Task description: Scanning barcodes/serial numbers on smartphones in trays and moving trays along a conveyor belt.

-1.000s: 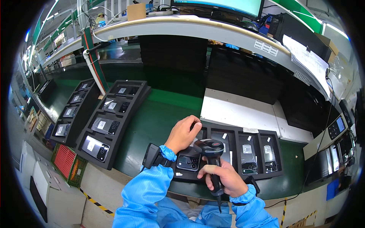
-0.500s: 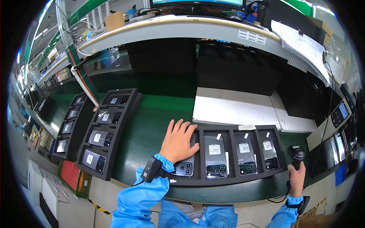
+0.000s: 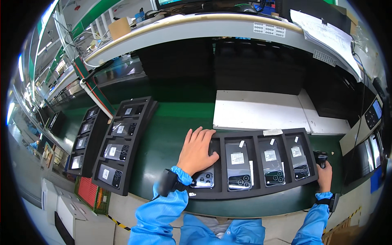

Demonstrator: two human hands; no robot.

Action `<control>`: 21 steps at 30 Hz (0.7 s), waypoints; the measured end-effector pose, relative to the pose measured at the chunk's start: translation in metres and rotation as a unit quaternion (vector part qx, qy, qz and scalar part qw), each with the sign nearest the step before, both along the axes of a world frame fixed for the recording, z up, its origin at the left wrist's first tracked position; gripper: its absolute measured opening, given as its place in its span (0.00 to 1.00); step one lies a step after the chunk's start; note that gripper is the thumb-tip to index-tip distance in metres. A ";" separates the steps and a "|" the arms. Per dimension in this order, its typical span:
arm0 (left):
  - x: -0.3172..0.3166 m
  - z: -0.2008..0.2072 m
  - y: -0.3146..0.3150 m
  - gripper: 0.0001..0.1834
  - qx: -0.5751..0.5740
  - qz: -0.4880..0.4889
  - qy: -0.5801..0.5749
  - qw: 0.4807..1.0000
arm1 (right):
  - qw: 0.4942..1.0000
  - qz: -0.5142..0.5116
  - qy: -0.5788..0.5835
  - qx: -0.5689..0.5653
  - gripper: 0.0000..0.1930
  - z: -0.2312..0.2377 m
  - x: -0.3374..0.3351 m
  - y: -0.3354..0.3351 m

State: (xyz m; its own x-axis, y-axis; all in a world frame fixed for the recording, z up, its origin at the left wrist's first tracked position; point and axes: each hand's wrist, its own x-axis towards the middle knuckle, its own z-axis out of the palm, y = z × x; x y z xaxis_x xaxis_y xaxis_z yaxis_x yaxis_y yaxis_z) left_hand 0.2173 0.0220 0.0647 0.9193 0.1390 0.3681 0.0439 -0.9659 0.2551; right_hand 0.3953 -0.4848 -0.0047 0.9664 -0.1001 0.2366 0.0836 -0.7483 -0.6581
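A black foam tray lies near the front of the green bench, with a phone in each slot, back up, camera end toward me. My left hand rests with fingers spread over the tray's left end, covering much of the leftmost phone. Three more phones stay uncovered: one beside that hand, a middle one and a right one. Each carries a white printed label. Just off the tray's right edge, my right hand is wrapped around the handle of a black barcode scanner.
Two similar phone-filled trays stand to the left, a nearer one and a farther one. Behind my tray lies a white board. A shelf spans the back, with papers hanging at its right. A grey device stands far right.
The whole view has shifted a little. My right hand and the scanner have come closer to the tray's right edge, and the scanner's head has turned. My left hand keeps its place on the tray.
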 end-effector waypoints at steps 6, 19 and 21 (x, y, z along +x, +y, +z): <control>0.000 0.001 0.005 0.29 -0.163 -0.016 -0.086 0.983 | 0.999 0.011 -0.031 -0.014 0.15 0.007 -0.004 0.005; -0.004 -0.004 0.020 0.12 -0.407 -0.049 -0.140 0.901 | 1.000 -0.002 0.002 -0.002 0.17 0.015 -0.010 0.012; -0.004 -0.004 0.019 0.12 -0.402 -0.045 -0.141 0.904 | 1.000 0.000 0.005 -0.005 0.16 0.017 -0.010 0.012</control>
State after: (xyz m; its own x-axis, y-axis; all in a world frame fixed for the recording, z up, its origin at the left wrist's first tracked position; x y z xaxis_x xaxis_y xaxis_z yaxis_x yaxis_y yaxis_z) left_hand 0.2136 0.0411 0.0603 0.8253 0.3953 0.4033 -0.2024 -0.4596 0.8647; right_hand 0.3849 -0.4725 0.0118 0.9686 -0.0981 0.2283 0.0771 -0.7547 -0.6516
